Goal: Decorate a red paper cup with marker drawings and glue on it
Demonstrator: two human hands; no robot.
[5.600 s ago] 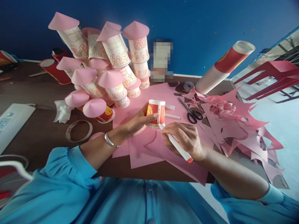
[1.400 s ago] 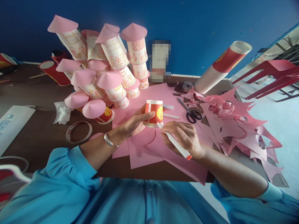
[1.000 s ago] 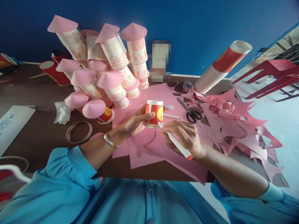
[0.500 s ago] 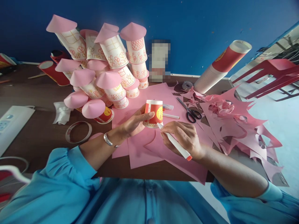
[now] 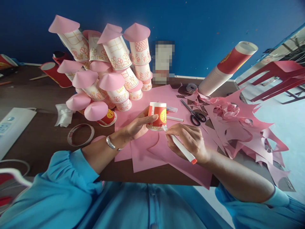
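The left hand (image 5: 138,125) holds a round red-and-white paper cup (image 5: 157,110), thumb across its front, above flat pink paper sheets (image 5: 147,161); just right of the cup, the right hand (image 5: 189,138) grips a slim white orange-ended marker (image 5: 183,148), tip at the cup's lower edge

The red cup (image 5: 160,112) is held roughly upright, its pale lower band scribbled; the white, orange-ended marker (image 5: 181,147) slants, tip at that band

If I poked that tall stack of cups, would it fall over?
The tall stack of cups would probably tip, being much taller than wide. It looks closely nested, so it may topple in one piece. It seems papery, so likely light.
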